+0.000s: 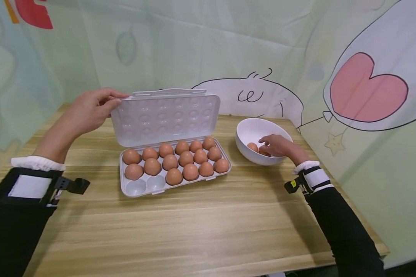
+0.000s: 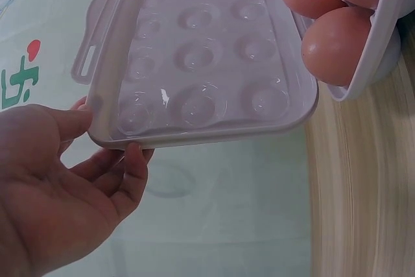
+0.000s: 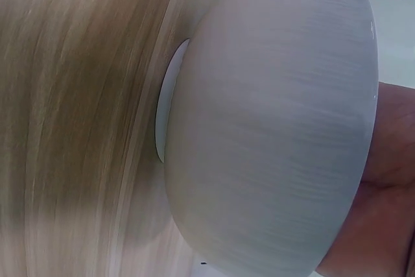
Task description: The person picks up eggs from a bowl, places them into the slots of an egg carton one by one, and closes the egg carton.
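A white plastic egg carton [image 1: 133, 191] stands on the table, its trays filled with brown eggs [image 1: 152, 166] except for two bare hollows at the front left. My left hand [image 1: 91, 109] pinches the upper left corner of the raised lid [image 1: 166, 115]; in the left wrist view, the thumb and fingers of the left hand [image 2: 84, 180] lie on either side of the lid's edge [image 2: 214, 135]. To the right, my right hand [image 1: 279, 147] reaches over the rim into a white bowl [image 1: 246, 132]. Brown eggs [image 1: 252, 146] lie inside by its fingertips. Whether it grips one is hidden.
Wooden table [image 1: 194, 231] under everything, with its right edge beyond the bowl. A printed cloth backdrop [image 1: 180, 46] rises behind and at both sides. In the right wrist view, the outside of the bowl [image 3: 272, 121] fills most of the frame and hides the fingers.
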### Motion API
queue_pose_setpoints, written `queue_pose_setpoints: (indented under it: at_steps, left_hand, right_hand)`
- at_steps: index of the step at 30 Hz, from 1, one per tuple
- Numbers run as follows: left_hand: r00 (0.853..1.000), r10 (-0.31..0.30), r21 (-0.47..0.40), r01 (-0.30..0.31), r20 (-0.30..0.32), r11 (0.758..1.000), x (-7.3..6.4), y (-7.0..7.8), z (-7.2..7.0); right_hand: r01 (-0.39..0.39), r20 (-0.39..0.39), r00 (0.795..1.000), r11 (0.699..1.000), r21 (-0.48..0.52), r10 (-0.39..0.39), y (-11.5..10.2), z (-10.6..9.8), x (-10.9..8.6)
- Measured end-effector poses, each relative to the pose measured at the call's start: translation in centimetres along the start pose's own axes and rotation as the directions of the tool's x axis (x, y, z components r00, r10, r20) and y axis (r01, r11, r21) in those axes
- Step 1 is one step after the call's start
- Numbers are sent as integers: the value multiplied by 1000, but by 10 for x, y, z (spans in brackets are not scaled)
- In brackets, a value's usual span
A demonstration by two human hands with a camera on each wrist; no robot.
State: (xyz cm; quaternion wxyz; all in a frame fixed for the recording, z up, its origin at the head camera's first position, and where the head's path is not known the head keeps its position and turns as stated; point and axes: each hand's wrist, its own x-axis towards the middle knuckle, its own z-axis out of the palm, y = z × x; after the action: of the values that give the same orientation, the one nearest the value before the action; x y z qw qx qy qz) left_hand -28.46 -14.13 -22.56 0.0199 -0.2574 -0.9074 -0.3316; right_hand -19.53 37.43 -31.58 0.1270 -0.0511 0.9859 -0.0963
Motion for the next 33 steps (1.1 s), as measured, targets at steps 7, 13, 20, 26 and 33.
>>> queue_pose_setpoints:
  at_steps: [7,13,20,26,33]
  left_hand:
    - [1000,-1,8,2,-7,1000,2,-1,0]
    - [1000,-5,-1,5,0,1000,1,-1,1]
    - [1000,-4,-5,4,-4,1000,1,0,1]
    - [1000,0,-11,0,0,1000,1,0,1]
    - [1000,-8,-28,9,8,1000,2,-2,1]
  right_hand:
    - [16,54,998,1000,-1,-16,3,1,5]
    - [-9,71,997,999,31,6,3,0,4]
    - [-54,71,996,998,35,51,3,0,4]
    - [-90,48,995,994,61,87,4,1,5]
    - [-72,11,997,995,73,71,8,2,6]
